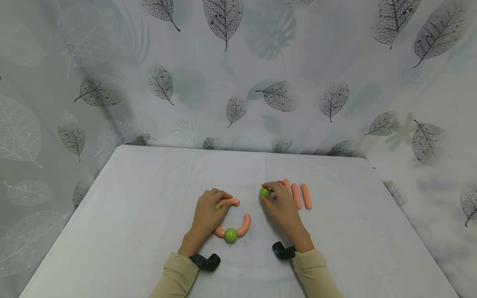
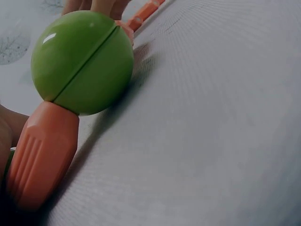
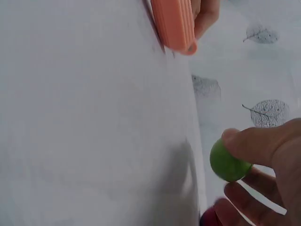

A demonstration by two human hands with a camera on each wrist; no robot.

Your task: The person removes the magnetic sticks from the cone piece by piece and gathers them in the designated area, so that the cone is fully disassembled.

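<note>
My left hand (image 1: pixel 209 210) grips a curved orange plastic piece (image 1: pixel 232 201), fingers over its far side and thumb near. A green ball (image 1: pixel 218 206) shows at that piece's left end, partly covered by the hand. Nearer to me, another green ball (image 1: pixel 231 235) joins two more curved orange pieces (image 1: pixel 244 225) in an open arc on the table. In the left wrist view a seamed green ball (image 2: pixel 82 63) meets a ridged orange piece (image 2: pixel 44 155). My right hand (image 1: pixel 281 207) pinches a loose green ball (image 3: pixel 228 161) between thumb and fingers.
Straight orange rods (image 1: pixel 306 196) lie side by side just right of my right hand. A red ball (image 1: pixel 280 182) peeks out behind that hand's fingers. The white-covered table (image 1: pixel 149 178) ends at a leaf-patterned curtain (image 1: pixel 208 103).
</note>
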